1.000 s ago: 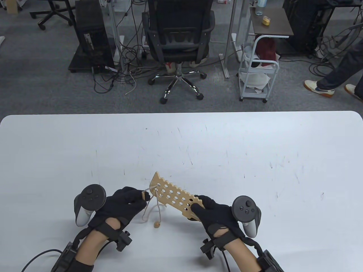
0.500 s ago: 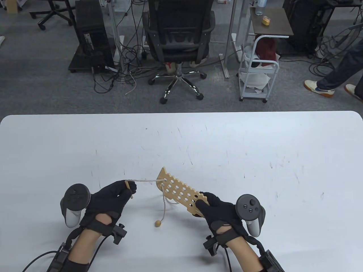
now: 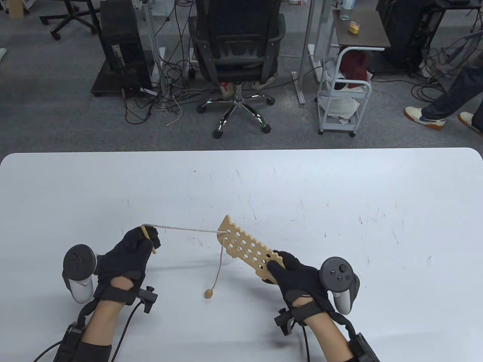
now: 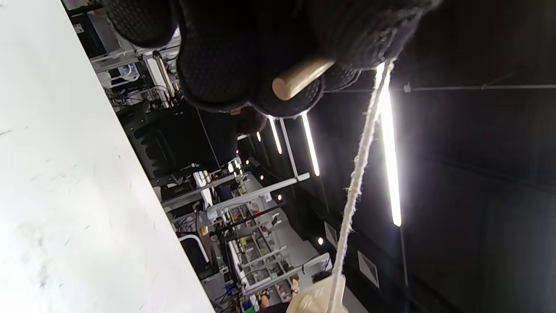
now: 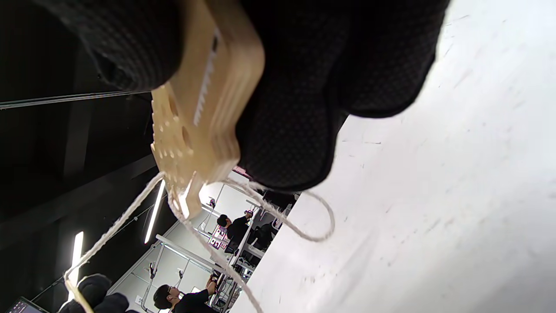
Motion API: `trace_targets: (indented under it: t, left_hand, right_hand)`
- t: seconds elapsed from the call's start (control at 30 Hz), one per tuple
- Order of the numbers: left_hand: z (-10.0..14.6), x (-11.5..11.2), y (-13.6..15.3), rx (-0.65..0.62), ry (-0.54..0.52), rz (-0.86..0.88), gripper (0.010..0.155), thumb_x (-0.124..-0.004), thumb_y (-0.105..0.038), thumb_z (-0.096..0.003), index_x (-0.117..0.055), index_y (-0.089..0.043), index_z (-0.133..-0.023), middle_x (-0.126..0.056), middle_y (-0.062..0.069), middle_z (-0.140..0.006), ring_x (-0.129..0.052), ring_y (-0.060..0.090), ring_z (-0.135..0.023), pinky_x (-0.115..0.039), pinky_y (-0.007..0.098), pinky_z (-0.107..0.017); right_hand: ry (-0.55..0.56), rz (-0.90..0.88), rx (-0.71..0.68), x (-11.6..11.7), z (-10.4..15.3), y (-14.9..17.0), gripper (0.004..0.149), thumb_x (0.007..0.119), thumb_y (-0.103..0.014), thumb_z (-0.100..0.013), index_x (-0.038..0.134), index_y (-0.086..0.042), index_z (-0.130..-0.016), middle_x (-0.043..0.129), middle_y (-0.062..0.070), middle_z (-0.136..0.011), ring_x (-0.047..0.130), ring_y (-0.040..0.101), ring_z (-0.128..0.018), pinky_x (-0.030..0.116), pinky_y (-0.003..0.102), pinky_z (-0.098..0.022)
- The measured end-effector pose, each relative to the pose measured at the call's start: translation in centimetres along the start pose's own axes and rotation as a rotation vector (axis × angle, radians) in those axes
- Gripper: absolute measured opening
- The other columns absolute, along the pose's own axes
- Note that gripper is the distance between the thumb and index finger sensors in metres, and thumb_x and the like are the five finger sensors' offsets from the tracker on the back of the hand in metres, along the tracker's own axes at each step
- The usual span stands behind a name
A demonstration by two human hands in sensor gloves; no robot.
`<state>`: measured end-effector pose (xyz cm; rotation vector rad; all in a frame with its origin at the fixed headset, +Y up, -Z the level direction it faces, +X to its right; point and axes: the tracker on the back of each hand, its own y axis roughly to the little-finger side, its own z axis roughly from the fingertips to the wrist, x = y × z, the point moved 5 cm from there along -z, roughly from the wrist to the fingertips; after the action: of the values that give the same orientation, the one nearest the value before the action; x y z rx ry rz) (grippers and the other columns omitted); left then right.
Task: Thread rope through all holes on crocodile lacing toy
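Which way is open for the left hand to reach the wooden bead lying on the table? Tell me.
Probably yes: the bead lies on bare table right of the left hand, nothing between. But its grip is busy, pinching the wooden needle, rope taut.

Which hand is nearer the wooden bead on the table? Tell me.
Left, though only narrowly. The bead lies between them: the left hand is up and to its left, the right hand off to its right. Neither touches it.
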<state>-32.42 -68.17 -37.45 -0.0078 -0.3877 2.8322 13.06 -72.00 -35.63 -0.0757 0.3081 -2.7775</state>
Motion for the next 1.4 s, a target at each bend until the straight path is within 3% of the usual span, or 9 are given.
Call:
trace_targets:
  t: [0.3, 1.4]
  left_hand:
    - [0.2, 2.5, -0.4, -0.023, -0.083, 0.066, 0.049, -0.077, -0.04, -0.0422, -0.076, -0.036, -0.091, -0.092, -0.005, -0.077, -0.092, 0.02, -0.072, -0.065, 0.051, -0.072]
    - [1.0, 7.6, 1.5, 0.007, -0.265, 0.206, 0.048, -0.074, -0.041, -0.0439, -0.073, -0.038, -0.092, -0.088, -0.008, -0.086, -0.089, 0.019, -0.079, -0.064, 0.05, -0.074]
  right_hand:
    - [0.04, 0.022, 0.028, -1.0, -0.1, 0.6, 0.046, 0.082, -0.045, -0.044, 0.082, -0.019, -0.083, 0.104, 0.004, -0.065, 0.111, 0.022, -0.049, 0.086, 0.043, -0.044]
    - [0.252, 0.028, 0.193, -6.7, -0.2, 3.8, 0.045, 0.082, -0.045, -0.045, 0.082, -0.022, -0.084, 0.104, 0.004, -0.067, 0.11, 0.023, -0.051, 0.085, 0.045, -0.045]
